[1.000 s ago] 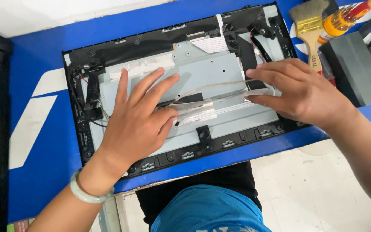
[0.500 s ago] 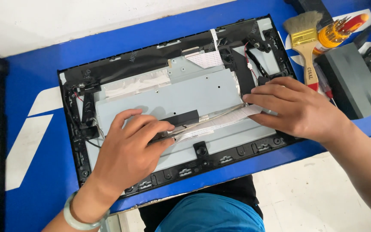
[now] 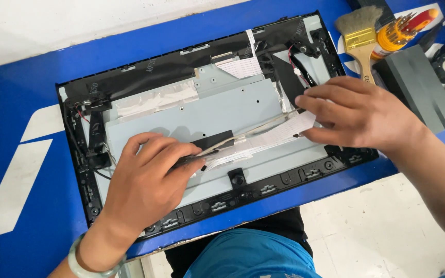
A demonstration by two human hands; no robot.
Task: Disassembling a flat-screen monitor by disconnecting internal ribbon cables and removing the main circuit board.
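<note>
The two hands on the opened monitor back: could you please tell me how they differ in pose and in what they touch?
The left hand is curled, its fingertips pressing the near end of the white flat ribbon cable by a black tape patch; the right hand lies flatter, fingers extended over the cable's far end. The left wrist wears a pale bangle; the right wrist is bare. Both rest on the grey metal shield plate.

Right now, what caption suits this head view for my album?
Left hand and right hand press a white ribbon cable flat across an opened monitor's metal back plate.
</note>
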